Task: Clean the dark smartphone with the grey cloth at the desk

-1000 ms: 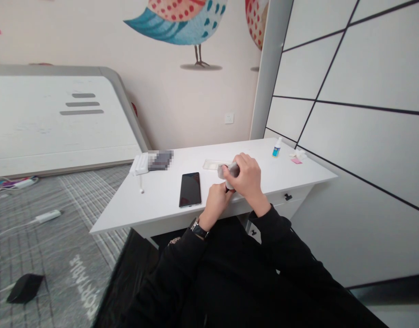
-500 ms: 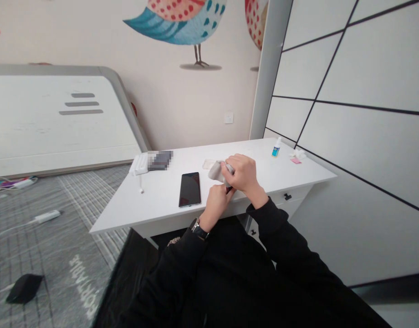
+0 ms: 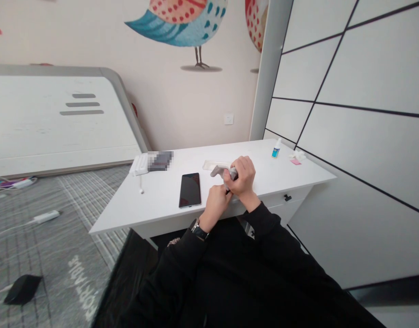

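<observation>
Both hands meet above the front of the white desk (image 3: 155, 200). My right hand (image 3: 242, 176) is closed round a grey cloth (image 3: 219, 171) that sticks out to the left of the fingers. My left hand (image 3: 216, 204), with a watch on its wrist, is closed just below it, pinching a small dark object I cannot make out, pressed against the cloth. A black phone (image 3: 190, 189) lies face up on the desk to the left of the hands. A clear phone case (image 3: 212, 164) lies flat behind the cloth.
A small blue-and-white spray bottle (image 3: 276, 148) and white and pink wipes (image 3: 297, 157) sit at the desk's far right by the wall. A white box and a grey one (image 3: 151, 162) lie at the back left. Cables and a black item (image 3: 22, 289) are on the floor.
My right hand has worked the cloth round, drawing back a little toward me. The cloth's free end has shifted, and the clear case behind it shows again.
</observation>
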`<state>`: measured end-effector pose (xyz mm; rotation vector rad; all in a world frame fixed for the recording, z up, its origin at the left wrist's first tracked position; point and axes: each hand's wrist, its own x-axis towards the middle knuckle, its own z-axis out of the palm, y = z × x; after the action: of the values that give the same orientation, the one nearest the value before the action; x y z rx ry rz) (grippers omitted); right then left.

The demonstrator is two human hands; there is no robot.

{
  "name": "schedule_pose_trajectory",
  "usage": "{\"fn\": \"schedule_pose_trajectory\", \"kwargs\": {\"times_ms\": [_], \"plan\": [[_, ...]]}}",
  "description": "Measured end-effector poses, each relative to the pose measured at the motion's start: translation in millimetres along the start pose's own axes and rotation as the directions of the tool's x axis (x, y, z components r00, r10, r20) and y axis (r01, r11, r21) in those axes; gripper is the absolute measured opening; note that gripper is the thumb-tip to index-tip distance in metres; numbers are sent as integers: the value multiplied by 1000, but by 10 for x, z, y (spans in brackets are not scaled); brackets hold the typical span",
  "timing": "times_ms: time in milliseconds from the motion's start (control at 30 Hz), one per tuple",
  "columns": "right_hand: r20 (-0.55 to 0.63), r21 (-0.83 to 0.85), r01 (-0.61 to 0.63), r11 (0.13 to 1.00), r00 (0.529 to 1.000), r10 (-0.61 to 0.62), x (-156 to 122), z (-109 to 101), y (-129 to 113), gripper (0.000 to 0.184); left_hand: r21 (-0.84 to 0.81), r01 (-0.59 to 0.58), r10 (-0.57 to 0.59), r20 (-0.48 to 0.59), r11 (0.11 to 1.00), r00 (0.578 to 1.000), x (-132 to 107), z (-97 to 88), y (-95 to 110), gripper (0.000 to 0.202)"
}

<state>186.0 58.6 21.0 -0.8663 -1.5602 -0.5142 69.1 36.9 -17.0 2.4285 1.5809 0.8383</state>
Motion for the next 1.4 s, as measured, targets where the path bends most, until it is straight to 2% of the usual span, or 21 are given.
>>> {"fn": "schedule_pose_trajectory", "kwargs": {"times_ms": [200,367,467,567,733,900,967,1100,1167,1267,1333,1400], "plan": [[-31,40,-47,998,998,48,75,-24,46,42,3,-15,15,2,1000,1000,-21,-22,36,30],[-56,92,-40,995,997,45,-66,-15,-12,43,9,-32,32,3,999,1000,-9,-16,13,21],[-68,154,-21,988,997,32,-99,12,-94,38,28,-30,30,10,999,1000,12,2,-11,17],[1,128,22,992,1000,-22,-50,24,-96,31,44,-20,19,14,999,1000,22,13,-18,19],[151,135,160,978,972,-180,47,-40,91,29,36,-4,5,-10,999,1000,12,29,-10,22],[142,113,-70,991,988,54,66,-105,75,37,-1,0,0,-39,1000,999,21,57,-31,22],[171,103,-51,993,985,33,72,-107,3,29,-13,1,-2,-42,1000,999,27,59,-43,18],[222,168,75,983,969,-111,103,-114,-56,18,-34,1,-3,-51,999,999,30,50,-56,17],[232,187,19,982,971,-63,123,-133,-27,15,-43,0,-3,-58,999,998,31,48,-54,20],[225,186,-130,974,971,87,146,-166,11,22,-50,2,-5,-63,999,998,31,48,-46,27],[225,198,-110,974,972,64,150,-174,-2,20,-51,1,-4,-61,999,998,29,48,-41,25],[222,214,-9,977,974,-40,148,-172,-37,16,-53,0,-3,-61,999,998,25,46,-39,17]]}}
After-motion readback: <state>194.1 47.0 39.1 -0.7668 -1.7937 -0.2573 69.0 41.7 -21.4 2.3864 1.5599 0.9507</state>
